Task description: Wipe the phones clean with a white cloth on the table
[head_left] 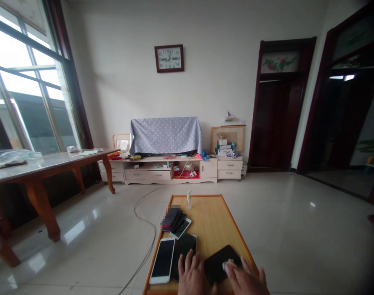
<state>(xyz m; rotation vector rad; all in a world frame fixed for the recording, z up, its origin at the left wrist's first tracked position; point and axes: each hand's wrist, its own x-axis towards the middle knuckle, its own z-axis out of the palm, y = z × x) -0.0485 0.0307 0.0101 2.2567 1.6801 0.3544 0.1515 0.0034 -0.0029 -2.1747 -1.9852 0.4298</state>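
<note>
My left hand [191,275] lies flat, fingers spread, on the low wooden table [211,221], its fingertips on a dark phone [184,250]. My right hand [244,277] presses a small white wad [226,266] onto a black phone [220,262] lying face up between both hands. A white phone [162,265] lies at the table's left edge. Further back lie another white phone [182,228] and a stack of dark phones [172,218].
A small bottle [189,200] stands at the table's far end. A cable [146,229] runs over the tiled floor at the left. A long wooden table [45,164] stands by the window, a low TV cabinet [171,169] with a covered screen against the far wall, and dark doorways at right.
</note>
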